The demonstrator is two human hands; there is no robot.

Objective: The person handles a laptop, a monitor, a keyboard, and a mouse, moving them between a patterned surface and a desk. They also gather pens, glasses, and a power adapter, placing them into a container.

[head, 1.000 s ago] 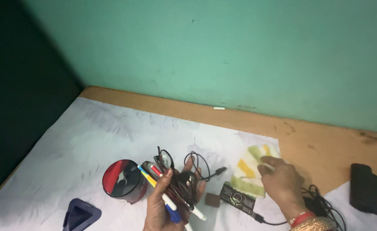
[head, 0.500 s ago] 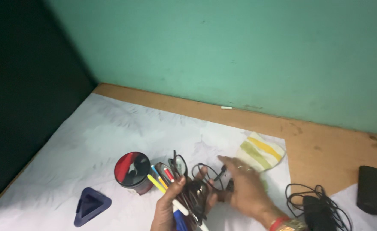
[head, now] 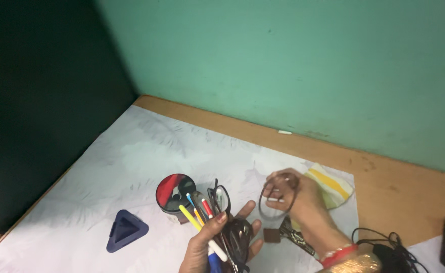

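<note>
1. L hand (head: 209,247): closed on bundle of pens (head: 202,225) + black-framed glasses (head: 221,197) + dark corded item, held just right of red/black round holder (head: 174,189).
2. R hand (head: 295,197): fingers pinched on looped black cable (head: 273,199), lifted off white sheet (head: 131,162), further right of holder.
3. Small brown square (head: 271,235) on sheet, below R hand.
4. Striped cloth (head: 333,184), yellow/green/white, behind R hand, far right of holder.
5. Dark blue triangular stand (head: 126,231): left of holder, slightly nearer cam.
6. Black cable heap (head: 389,247) w/ block at far right on wooden desk (head: 399,187).
</note>
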